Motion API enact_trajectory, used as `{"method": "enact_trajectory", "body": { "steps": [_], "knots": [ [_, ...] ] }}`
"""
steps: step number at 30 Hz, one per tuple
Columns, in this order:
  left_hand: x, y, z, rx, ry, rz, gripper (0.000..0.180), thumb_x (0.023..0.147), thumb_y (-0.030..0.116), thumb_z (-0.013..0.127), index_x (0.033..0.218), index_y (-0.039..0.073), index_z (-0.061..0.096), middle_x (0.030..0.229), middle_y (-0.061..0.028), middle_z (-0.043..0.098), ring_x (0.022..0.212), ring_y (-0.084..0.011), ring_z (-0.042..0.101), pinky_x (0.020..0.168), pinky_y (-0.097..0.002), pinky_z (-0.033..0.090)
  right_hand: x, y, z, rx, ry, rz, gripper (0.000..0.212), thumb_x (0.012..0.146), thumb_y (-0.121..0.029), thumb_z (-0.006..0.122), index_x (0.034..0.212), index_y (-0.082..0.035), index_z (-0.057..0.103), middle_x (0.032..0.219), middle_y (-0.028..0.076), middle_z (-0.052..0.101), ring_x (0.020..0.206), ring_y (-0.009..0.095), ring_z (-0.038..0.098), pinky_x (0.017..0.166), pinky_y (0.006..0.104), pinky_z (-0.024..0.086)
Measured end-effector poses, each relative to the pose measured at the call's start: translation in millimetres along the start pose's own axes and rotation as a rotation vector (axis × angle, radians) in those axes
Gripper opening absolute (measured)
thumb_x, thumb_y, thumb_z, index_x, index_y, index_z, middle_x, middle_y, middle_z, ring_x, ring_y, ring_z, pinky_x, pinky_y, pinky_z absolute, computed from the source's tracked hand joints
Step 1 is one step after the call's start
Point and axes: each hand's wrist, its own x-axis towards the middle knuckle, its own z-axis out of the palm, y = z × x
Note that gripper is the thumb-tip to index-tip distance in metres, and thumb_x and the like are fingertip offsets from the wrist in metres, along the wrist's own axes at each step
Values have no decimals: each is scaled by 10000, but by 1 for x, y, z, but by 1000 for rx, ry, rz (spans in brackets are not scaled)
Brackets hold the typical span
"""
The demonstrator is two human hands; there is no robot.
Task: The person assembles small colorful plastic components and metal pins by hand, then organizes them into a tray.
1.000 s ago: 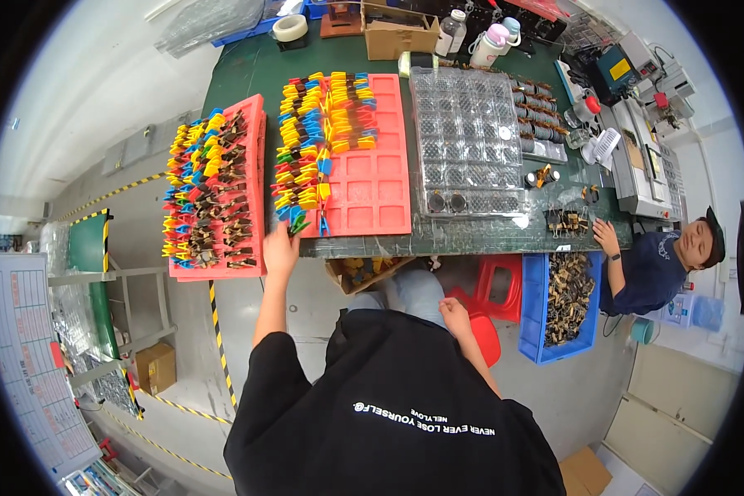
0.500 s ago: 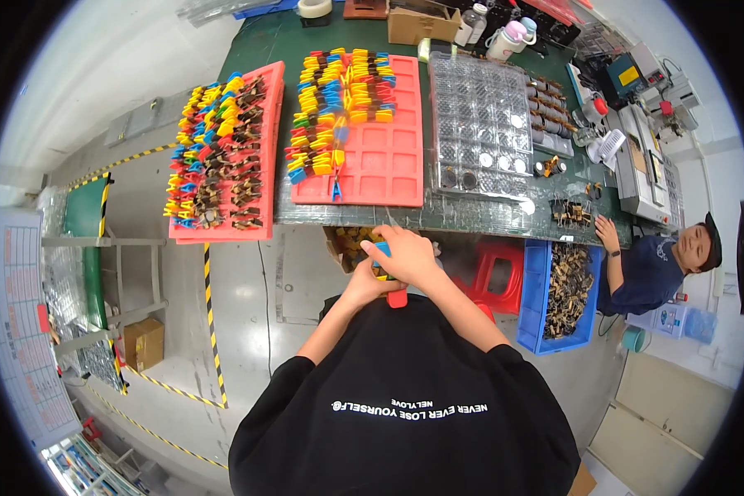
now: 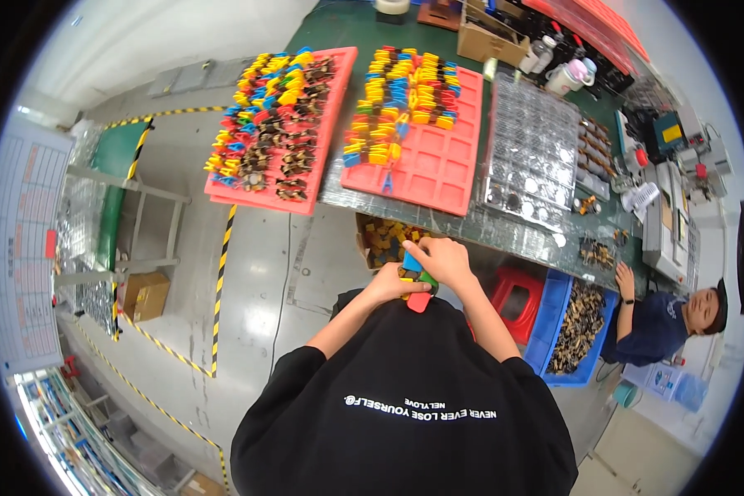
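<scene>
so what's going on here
A person holds a small bunch of coloured clips in front of their body, the left hand and right hand close together around it. On the table, the left tray is mostly covered with clipped parts; the right tray has clips along its left and upper side, with bare pockets at the lower right. Off to the right, a co-worker's hand is at the table edge.
</scene>
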Motion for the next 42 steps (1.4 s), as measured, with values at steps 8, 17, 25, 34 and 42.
{"method": "enact_trajectory", "body": {
  "steps": [8,17,25,34,42],
  "knots": [
    [-4,-12,-13,-54,-3,-19,322,677,212,808,900,29,665,843,-17,648,773,-80,562,726,-251,452,6,-9,3,82,-61,-155,500,849,-546,498,749,-76,639,676,131,627,669,321,626,619,421,476],
    [-11,-47,-28,-293,177,-80,315,718,176,785,953,23,641,865,5,632,770,-85,564,720,-246,461,23,56,61,462,170,327,617,915,-561,360,833,-17,639,815,251,624,837,414,602,744,434,457],
    [10,-60,-19,-910,356,-48,300,820,239,715,1006,35,599,891,-37,642,797,-134,629,686,-276,502,43,90,151,898,59,579,709,902,-644,306,1216,-23,447,1040,126,583,798,189,585,684,304,504],
    [37,-36,27,-1166,552,192,268,846,238,686,1012,50,593,953,-37,629,843,-135,609,757,-299,491,19,10,134,1256,358,466,712,957,-568,201,1128,20,563,1017,177,628,885,316,613,771,398,456],
    [42,-38,15,-68,721,420,232,851,207,659,854,-18,601,768,-47,589,698,-96,536,646,-259,437,7,17,101,899,530,452,652,966,-502,272,922,33,642,831,233,645,814,390,614,716,439,445]
  ]
}}
